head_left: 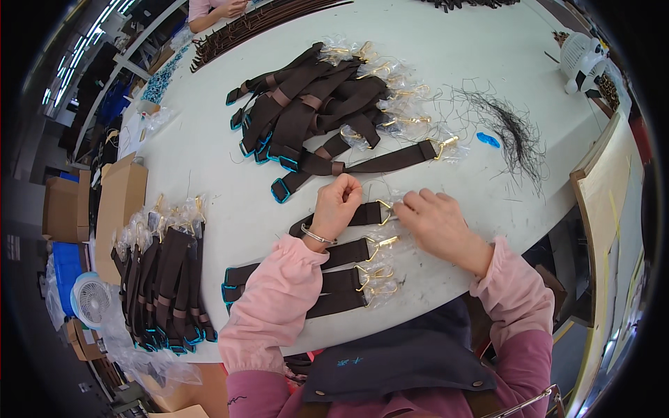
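A dark brown webbing strap (365,214) lies on the white table in front of me, a gold ring (385,212) at its right end. My left hand (339,204) is closed above this strap in a pinch; a thin dark thread runs near its fingertips, but what they hold is hidden. At the strap's gold end my right hand (440,224) has its fingers bent and pressed together, covering the hook and its clear plastic wrap. Below lie several like straps, with plastic-wrapped gold hooks (376,277) to the right and a blue-wrapped buckle (228,287) to the left.
Beyond my hands lies a heap of brown straps (306,104). More straps (167,279) hang over the left table edge. Loose dark threads (512,132), a small blue object (488,140) and a white fan (582,59) are at right. Another person's hand (232,8) shows far off.
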{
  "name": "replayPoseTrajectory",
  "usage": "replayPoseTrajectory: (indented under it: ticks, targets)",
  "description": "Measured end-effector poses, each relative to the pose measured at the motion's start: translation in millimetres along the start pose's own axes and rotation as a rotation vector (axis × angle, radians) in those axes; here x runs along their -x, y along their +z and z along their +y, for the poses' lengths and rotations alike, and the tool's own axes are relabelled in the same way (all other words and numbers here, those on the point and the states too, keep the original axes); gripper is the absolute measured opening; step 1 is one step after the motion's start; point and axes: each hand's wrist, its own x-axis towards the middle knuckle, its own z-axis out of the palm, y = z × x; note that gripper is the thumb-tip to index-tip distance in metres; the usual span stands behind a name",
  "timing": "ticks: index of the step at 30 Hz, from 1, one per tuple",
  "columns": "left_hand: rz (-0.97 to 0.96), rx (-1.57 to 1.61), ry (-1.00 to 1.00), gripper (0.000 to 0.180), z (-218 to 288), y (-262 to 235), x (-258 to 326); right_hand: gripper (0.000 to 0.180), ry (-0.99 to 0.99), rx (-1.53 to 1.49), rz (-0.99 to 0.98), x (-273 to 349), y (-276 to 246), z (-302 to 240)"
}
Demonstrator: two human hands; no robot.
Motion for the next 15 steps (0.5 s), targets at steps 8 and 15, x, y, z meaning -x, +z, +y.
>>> replayPoseTrajectory:
  ticks: [8, 15]
  targets:
    - [-0.234, -0.007, -0.045, 0.01, 54.2, 1.6, -24.4, 0.021, 0.146, -0.22, -0.036, -0.4, -17.4, 4.8]
    - [-0.558, -0.201, 0.245, 0.018, 59.7, -14.2, -34.8, 0.026, 0.314, -0.339, -0.038, 8.1, -3.3, 6.5]
